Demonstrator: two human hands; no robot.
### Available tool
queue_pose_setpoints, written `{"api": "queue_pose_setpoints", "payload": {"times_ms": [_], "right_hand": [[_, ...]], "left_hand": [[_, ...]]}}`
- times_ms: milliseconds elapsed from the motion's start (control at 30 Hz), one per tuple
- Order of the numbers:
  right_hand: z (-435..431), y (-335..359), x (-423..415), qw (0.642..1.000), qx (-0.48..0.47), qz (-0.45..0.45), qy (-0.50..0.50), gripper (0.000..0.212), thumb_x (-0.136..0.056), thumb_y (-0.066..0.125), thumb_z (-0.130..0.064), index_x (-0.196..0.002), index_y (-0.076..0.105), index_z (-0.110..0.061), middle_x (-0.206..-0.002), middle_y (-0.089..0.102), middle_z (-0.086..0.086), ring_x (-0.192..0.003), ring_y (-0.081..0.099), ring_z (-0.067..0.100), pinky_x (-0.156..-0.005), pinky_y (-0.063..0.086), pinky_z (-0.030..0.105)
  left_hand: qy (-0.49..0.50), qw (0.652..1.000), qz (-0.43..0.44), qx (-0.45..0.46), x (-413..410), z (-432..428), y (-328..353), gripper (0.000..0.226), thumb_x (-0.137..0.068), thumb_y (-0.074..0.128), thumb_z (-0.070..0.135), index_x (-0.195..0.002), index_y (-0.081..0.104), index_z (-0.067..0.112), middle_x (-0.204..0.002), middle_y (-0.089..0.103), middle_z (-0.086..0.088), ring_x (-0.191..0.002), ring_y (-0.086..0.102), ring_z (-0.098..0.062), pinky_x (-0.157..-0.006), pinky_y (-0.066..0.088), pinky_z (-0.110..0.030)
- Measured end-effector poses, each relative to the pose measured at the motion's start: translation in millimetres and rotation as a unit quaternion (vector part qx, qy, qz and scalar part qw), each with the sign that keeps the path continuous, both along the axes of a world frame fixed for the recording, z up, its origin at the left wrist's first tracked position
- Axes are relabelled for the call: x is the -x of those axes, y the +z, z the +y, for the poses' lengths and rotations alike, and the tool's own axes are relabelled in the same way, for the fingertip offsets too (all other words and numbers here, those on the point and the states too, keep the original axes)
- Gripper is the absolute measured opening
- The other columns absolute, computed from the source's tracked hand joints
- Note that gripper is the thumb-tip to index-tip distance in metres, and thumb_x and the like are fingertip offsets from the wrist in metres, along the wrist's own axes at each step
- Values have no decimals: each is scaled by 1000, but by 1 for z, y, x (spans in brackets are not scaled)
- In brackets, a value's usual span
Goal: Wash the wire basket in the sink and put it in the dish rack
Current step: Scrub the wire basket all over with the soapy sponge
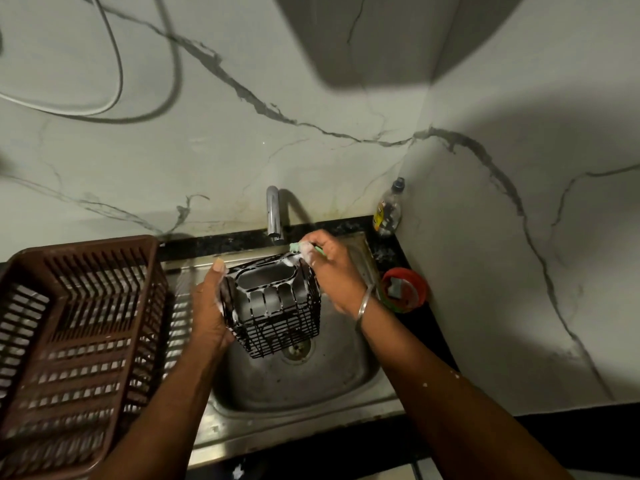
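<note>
Though in-hand, basket (pixel 277 318) & scrubber (pixel 294 247) part-hidden

There's 1 blk wire basket (pixel 281 318), 1 brown plastic dish rack (pixel 83 247), 1 steel sink (pixel 294 384), 1 chrome tap (pixel 273 213), 1 green scrubber (pixel 294 247).

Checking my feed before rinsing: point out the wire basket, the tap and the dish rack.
wire basket (pixel 277 327), head view, front wire wall.
tap (pixel 273 213), head view, chrome spout.
dish rack (pixel 86 249), head view, far rim.
</note>
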State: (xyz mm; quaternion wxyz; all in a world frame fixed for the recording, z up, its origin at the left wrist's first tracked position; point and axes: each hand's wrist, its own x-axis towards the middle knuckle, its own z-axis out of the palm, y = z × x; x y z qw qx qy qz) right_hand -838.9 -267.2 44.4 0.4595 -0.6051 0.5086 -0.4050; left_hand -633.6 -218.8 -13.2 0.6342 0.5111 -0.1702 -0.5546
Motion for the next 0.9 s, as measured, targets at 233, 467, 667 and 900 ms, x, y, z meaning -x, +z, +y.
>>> {"api": "queue_pose_setpoints", "payload": {"times_ms": [233,467,667,900], "right_hand": [[-6,18,-23,992,50,95,71,14,-104,51,-7,-103,63,-15,-100,65,-4,-92,63,8,-77,52,21],[0,17,-54,965,218,139,42,16,-93,58,7,-92,61,-9,-92,65,4,-88,61,19,-78,54,39],[10,-8,-25,971,203,124,2,12,-98,68,-22,-109,71,-20,-101,75,-3,-89,70,12,-72,61,36],[29,-10,-44,951,281,129,-18,5,-90,75,-13,-95,77,-12,-101,64,-1,-99,59,15,-85,52,29]], "left_hand": [[-115,971,-198,69,-15,-10,5,31,-103,67,26,-72,69,23,-67,60,4,-63,55,-15,-65,48,-32],[-192,882,-399,161,-6,-16,11,25,-102,59,42,-102,70,19,-91,71,1,-83,60,-7,-74,49,-25],[-141,943,-282,105,-13,4,7,32,-105,59,29,-74,64,24,-69,51,4,-64,42,-9,-60,37,-25],[-111,960,-228,117,-10,4,5,65,-86,74,66,-79,59,3,-78,50,-16,-71,42,-20,-64,40,-28]]}}
